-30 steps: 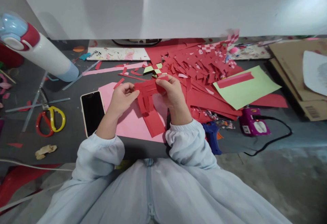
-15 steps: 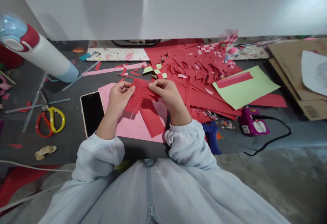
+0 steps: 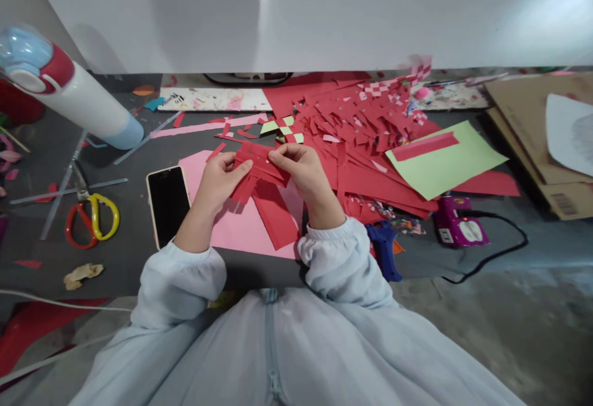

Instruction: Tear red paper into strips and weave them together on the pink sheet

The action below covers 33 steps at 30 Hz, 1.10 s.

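Observation:
Several red paper strips (image 3: 260,162), crossing one another, are held up between my two hands. My left hand (image 3: 221,180) pinches them at the left, its thumb lying over the top strip. On the other side my right hand (image 3: 303,171) grips the right end between thumb and fingers. Below them a pink paper sheet (image 3: 241,230) lies on the table, with a folded red paper piece (image 3: 277,214) on it. A small green and red woven paper piece (image 3: 283,128) sits just beyond my hands.
Left of my hands are a phone (image 3: 167,205), scissors (image 3: 90,208) and a tall bottle (image 3: 88,97). A heap of red paper pieces (image 3: 356,122), a green sheet (image 3: 447,162), a blue glue gun (image 3: 385,248) and a purple box (image 3: 458,224) with a cable are at right.
My left thumb and fingers have shifted slightly right over the red strips. The strips have changed angle a little, while my right hand stays almost still.

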Tool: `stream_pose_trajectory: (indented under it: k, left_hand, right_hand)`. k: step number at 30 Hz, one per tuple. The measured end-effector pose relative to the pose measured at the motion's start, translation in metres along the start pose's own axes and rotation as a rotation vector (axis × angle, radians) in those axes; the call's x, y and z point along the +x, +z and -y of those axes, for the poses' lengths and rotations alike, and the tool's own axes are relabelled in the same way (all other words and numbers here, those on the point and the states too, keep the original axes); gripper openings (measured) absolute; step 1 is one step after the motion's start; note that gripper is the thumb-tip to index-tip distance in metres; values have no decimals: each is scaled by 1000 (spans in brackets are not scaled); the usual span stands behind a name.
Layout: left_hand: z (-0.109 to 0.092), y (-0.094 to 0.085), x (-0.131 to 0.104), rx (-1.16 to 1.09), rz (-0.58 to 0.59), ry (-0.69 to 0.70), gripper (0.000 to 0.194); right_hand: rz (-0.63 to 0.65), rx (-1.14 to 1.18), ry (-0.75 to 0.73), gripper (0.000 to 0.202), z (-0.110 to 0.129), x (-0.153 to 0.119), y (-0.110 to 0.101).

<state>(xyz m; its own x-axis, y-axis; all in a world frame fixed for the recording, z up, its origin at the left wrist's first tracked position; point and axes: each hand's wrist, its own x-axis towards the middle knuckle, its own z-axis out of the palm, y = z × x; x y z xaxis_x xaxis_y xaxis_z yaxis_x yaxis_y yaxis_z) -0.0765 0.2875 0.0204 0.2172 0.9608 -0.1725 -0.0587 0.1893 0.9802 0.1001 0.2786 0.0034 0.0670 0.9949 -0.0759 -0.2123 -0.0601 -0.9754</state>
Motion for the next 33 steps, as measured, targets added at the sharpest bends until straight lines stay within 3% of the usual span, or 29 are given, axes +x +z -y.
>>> stream_pose_trajectory:
  k: [16, 23, 33]
  left_hand:
    - [2, -3, 1, 3, 16, 19, 33]
    - [3, -3, 1, 14, 23, 22, 33]
    - [4, -5, 2, 5, 42, 18, 41]
  right_hand:
    - [-39, -95, 21, 39, 8, -2, 0]
    - [70, -62, 163, 38, 10, -3, -6]
    - [29, -49, 95, 39, 8, -3, -5]
